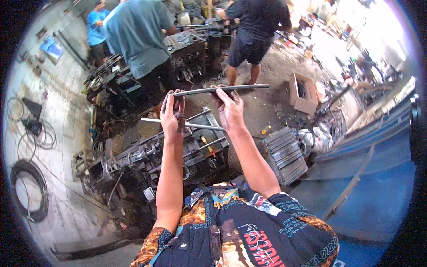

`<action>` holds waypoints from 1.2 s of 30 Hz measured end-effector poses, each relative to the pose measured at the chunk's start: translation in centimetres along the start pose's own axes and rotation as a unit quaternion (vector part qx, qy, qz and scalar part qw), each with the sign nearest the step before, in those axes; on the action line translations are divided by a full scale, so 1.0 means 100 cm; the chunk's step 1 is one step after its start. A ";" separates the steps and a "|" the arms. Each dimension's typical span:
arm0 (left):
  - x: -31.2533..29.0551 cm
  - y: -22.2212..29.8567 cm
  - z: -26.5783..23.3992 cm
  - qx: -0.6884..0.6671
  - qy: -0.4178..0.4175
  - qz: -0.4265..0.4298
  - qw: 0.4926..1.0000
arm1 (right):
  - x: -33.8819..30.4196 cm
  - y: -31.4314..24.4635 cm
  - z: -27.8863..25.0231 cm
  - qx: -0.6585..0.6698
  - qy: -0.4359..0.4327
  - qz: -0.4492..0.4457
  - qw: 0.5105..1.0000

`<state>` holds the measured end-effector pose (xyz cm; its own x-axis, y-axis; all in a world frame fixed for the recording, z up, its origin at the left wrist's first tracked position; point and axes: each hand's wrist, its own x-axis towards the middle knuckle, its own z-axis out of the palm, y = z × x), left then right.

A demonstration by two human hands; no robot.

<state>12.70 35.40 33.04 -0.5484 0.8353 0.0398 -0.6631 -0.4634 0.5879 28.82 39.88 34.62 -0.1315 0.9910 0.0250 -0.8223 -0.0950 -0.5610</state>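
Observation:
Raised in front of me is a thin grey metal rod (247, 87), nearly level, its right end tilted slightly up. My left hand (172, 115) is closed at the rod's left end, thumb and fingertips against it. Around the rod's middle, my right hand (230, 109) pinches it between thumb and fingers; the rest of the rod sticks out to the right. Below, a second pale rod (204, 127) passes behind my left hand and shows on both sides of it; I cannot tell whether that hand touches it. Both hands have dark grime on the fingers.
Under my arms stands a lathe-like machine (147, 153), with a yellow-handled brush (205, 141) on it. Two people (133, 40) (258, 31) stand ahead by a cluttered workbench (187, 42); another is behind at left. Right: a cardboard box (303, 94), a ribbed metal block (284, 155), blue sheeting (369, 178).

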 end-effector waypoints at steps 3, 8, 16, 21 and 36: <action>0.001 0.024 -0.017 -0.033 0.057 0.024 0.998 | -0.002 0.019 0.024 -0.074 -0.038 0.018 0.996; 0.001 0.033 -0.050 -0.109 0.068 0.067 0.989 | -0.002 0.029 0.053 -0.179 -0.116 0.021 0.977; -0.008 0.050 -0.017 -0.034 0.094 0.110 0.989 | 0.036 0.037 0.045 -0.102 -0.140 0.109 0.979; -0.004 0.046 0.019 0.059 0.124 0.191 0.972 | 0.052 0.030 0.036 0.005 -0.111 0.194 0.975; 0.023 0.010 -0.009 0.181 0.176 0.186 0.950 | 0.100 0.015 -0.015 -0.561 -0.428 -0.103 0.701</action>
<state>10.31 36.53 33.00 -0.8887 0.4539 0.0649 -0.2062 -0.5221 0.8276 27.10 49.83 32.80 -0.7521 0.5080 0.4200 0.0169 0.6518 -0.7582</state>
